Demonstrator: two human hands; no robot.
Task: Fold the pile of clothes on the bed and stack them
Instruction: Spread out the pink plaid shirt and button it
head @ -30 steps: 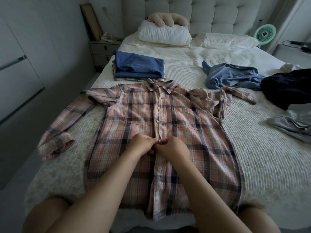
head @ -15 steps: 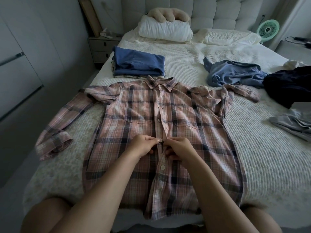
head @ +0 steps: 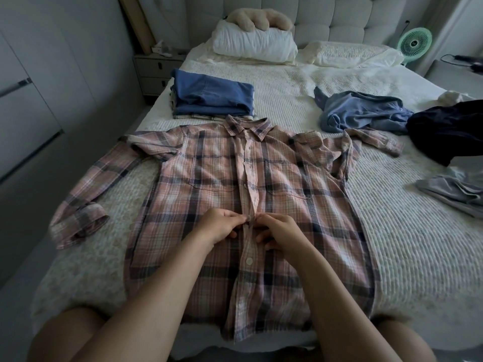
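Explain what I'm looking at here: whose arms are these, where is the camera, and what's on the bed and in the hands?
No machine here: these are a person's bare arms, filmed by a wide-angle camera worn on their head, looking forward and down. The left hand and right hand each pinch the front button strip of a pink plaid long-sleeved shirt spread flat on the white textured bedspread. Beyond it sits a folded stack topped by a blue garment. To the right lie unfolded clothes: a crumpled light blue shirt, a dark navy garment and a grey garment.
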